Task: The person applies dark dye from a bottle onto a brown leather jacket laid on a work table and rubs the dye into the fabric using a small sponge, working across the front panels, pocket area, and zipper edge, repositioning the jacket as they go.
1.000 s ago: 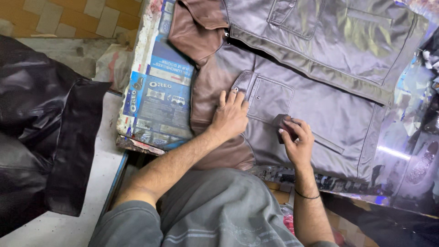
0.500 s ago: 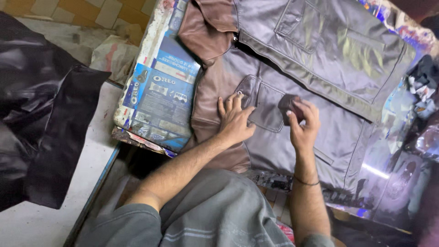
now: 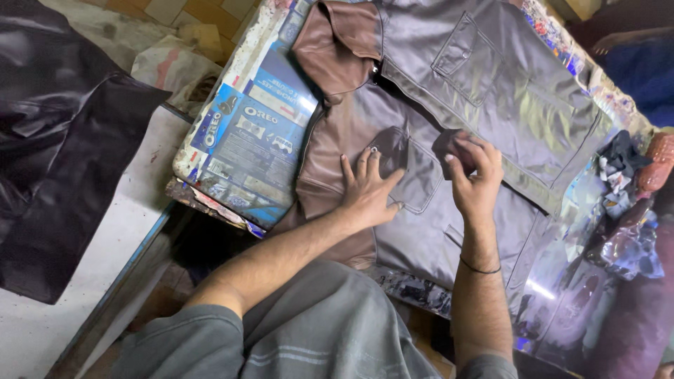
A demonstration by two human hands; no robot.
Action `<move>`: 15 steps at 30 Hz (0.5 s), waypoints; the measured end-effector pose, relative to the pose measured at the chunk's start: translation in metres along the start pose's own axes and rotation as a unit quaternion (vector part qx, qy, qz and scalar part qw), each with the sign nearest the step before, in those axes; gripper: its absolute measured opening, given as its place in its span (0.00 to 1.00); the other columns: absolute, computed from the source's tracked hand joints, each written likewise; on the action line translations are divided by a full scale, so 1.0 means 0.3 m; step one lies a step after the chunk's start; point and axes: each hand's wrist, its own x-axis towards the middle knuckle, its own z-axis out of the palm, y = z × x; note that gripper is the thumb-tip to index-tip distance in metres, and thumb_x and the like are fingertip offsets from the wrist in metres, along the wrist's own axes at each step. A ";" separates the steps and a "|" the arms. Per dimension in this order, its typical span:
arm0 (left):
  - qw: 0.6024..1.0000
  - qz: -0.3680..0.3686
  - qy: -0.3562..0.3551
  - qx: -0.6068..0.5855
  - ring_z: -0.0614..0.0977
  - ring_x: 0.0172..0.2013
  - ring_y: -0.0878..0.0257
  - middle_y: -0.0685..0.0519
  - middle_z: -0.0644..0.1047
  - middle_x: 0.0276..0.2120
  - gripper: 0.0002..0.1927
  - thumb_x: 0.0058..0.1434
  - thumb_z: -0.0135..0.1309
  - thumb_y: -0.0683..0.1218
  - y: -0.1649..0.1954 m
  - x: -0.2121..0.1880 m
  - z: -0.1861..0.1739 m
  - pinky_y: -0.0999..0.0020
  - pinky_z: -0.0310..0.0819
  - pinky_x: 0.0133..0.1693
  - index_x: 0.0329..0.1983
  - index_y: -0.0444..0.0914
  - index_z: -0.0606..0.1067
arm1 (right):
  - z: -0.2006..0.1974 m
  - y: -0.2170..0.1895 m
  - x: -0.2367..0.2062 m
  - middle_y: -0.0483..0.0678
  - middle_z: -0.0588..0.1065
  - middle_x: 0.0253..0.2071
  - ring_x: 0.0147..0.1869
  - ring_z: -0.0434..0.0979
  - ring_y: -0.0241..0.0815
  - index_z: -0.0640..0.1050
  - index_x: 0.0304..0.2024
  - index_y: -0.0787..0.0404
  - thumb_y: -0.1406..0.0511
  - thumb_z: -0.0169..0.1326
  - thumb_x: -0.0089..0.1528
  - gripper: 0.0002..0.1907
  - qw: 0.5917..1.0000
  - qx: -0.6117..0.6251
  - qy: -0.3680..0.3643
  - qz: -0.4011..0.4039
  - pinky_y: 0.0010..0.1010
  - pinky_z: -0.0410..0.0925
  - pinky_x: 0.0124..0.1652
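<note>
A brown leather jacket (image 3: 484, 91) lies spread flat on a worktable covered in blue printed wrapper sheets (image 3: 246, 133). My left hand (image 3: 368, 189) presses flat, fingers apart, on the jacket's chest pocket (image 3: 414, 179), beside its metal snap. My right hand (image 3: 476, 179) is closed on a small dark pad or cloth (image 3: 449, 144), held against the leather just right of the pocket. A thin dark band sits on my right wrist.
A pile of black leather (image 3: 63, 140) lies on a white table at the left. Dark rags and shiny scraps (image 3: 625, 203) are heaped at the right edge. Another person's bare foot (image 3: 611, 42) shows at the top right. My grey-clad knees fill the bottom.
The view has swung and drawn closer. My right hand has lifted slightly with the pad and shifted toward the pocket's right side; my left hand stays pressed on the pocket.
</note>
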 end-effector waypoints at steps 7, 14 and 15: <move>0.996 0.002 0.021 0.092 0.48 0.71 0.28 0.29 0.57 0.67 0.42 0.46 0.65 0.57 0.042 -0.017 -0.009 0.15 0.29 0.61 0.67 0.45 0.69 | 0.112 -0.114 0.092 0.41 0.80 0.44 0.45 0.75 0.49 0.84 0.43 0.50 0.62 0.66 0.55 0.13 0.963 -0.163 -0.165 -0.135 0.44 0.68 0.44; 0.997 -0.025 -0.026 0.071 0.44 0.72 0.28 0.25 0.53 0.70 0.36 0.48 0.65 0.57 0.029 -0.030 -0.034 0.20 0.29 0.63 0.62 0.44 0.73 | 0.201 -0.131 0.129 0.38 0.78 0.38 0.43 0.76 0.49 0.85 0.40 0.45 0.61 0.61 0.54 0.11 0.901 -0.232 -0.318 -0.181 0.46 0.69 0.42; 0.997 -0.020 -0.019 0.066 0.45 0.72 0.28 0.25 0.53 0.69 0.38 0.48 0.65 0.57 0.026 -0.032 -0.034 0.21 0.28 0.63 0.63 0.43 0.72 | 0.202 -0.128 0.138 0.37 0.78 0.38 0.44 0.76 0.49 0.85 0.38 0.45 0.62 0.61 0.53 0.10 0.892 -0.238 -0.327 -0.202 0.48 0.69 0.42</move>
